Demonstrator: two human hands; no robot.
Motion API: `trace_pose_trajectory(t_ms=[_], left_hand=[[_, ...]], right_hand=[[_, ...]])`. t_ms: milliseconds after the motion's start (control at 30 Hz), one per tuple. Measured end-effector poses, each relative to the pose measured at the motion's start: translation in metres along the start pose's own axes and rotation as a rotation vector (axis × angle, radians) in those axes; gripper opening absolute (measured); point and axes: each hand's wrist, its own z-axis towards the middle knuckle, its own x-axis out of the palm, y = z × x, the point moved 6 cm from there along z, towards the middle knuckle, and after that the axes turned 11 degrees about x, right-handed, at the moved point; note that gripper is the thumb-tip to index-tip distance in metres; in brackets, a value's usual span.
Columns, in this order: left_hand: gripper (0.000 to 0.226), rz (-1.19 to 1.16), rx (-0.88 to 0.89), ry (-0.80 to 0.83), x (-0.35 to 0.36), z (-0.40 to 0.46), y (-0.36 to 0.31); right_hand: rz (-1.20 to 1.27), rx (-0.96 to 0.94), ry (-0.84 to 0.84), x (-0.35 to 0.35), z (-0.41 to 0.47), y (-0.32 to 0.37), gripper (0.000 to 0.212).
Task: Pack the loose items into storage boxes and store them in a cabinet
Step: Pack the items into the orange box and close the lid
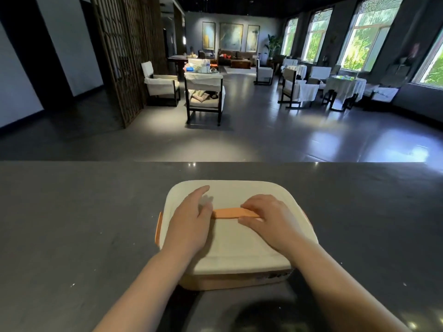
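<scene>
Pinching handle — right fingers (left flat).

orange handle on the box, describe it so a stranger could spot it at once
On the dark counter sits a white-lidded box. Across the middle of its lid lies the flat orange handle, between the left hand and the right hand, which grips it. The orange side clip is at the edge instead.

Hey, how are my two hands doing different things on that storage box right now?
The left hand lies with fingers straight on the white lid, while the right hand curls its fingers and thumb around the orange handle. The left hand sits at the handle's left end; the right hand covers its right end. Both rest on top of the closed storage box on the dark counter.
</scene>
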Motion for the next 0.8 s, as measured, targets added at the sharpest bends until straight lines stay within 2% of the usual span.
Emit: trace_pose_trajectory(t_ms=[100,200,300,367,467,533,667,800], left_hand=[[0.026,-0.041,0.039,-0.137,-0.019,-0.005,0.003],[0.029,-0.074,0.076,-0.236,-0.033,-0.01,0.003],[0.03,-0.075,0.098,-0.191,-0.032,-0.022,-0.002],[0.03,-0.041,0.087,-0.096,-0.017,-0.038,-0.006],[0.042,0.339,0.128,0.077,0.011,-0.056,-0.011],[0.049,0.485,0.138,0.127,0.019,-0.055,-0.011],[0.056,0.412,0.081,0.213,0.021,-0.043,-0.001],[0.065,0.429,0.038,0.235,0.015,-0.018,0.008]], right_hand=[[-0.119,-0.014,-0.065,-0.013,-0.005,0.0,0.024],[-0.147,-0.038,-0.192,-0.039,-0.008,0.006,0.02],[-0.167,0.028,-0.386,-0.081,-0.012,-0.015,0.021],[-0.169,0.157,-0.451,-0.102,-0.019,-0.048,0.022],[-0.197,0.415,-0.498,-0.111,-0.044,-0.108,0.029],[-0.189,0.632,-0.508,-0.103,-0.071,-0.15,0.032],[-0.12,1.047,-0.437,-0.067,-0.127,-0.219,0.035],[-0.13,1.222,-0.338,-0.03,-0.15,-0.232,0.033]])
